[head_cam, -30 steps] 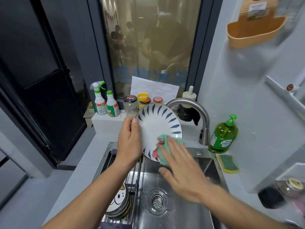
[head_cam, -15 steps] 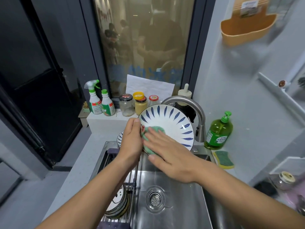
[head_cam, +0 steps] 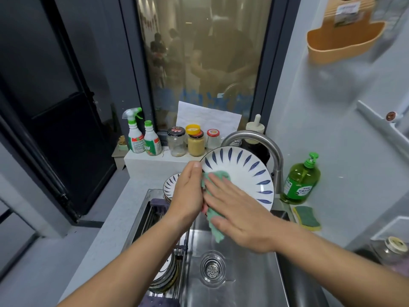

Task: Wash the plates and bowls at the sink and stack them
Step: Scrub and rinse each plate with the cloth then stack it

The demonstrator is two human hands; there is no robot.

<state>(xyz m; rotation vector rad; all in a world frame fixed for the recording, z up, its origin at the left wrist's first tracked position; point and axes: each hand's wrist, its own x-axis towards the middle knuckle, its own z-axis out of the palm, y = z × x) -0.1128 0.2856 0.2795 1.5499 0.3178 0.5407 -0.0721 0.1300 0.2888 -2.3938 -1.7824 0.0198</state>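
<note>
Plate [head_cam: 243, 173]: white, blue leaf strokes round the rim. Tilted, face toward the person, held above the back of the sink [head_cam: 243, 280], just in front of the faucet [head_cam: 269, 145].

Left hand [head_cam: 188, 191]: grips the plate's left rim, thumb on the front edge, fingers hidden behind.

Right hand [head_cam: 239, 214]: fingers straight and flat, pressing the cloth [head_cam: 216, 229] against the plate's face; nothing grasped.

Cloth: green, a pink patch at its left edge. One end shows above the fingertips, the other hangs below the palm over the sink.

Stack [head_cam: 170, 185]: plates of the same pattern on the counter [head_cam: 110, 229] at the sink's back left corner, partly hidden by the left hand.

Rack [head_cam: 155, 209]: wire, along the sink's left side. Dishes [head_cam: 164, 276] stand in it under the left forearm.

Drain [head_cam: 212, 268]: steel strainer, in the sink floor.

Soap bottle [head_cam: 302, 181]: green, pump top, right of the faucet.

Sponge [head_cam: 307, 218]: yellow and green, on the counter in front of the soap bottle.

Ledge [head_cam: 143, 161], behind the sink: two spray bottles [head_cam: 142, 136] at the left; three jars [head_cam: 194, 140] beside them.

Holder [head_cam: 343, 45]: orange, on the right wall.
</note>
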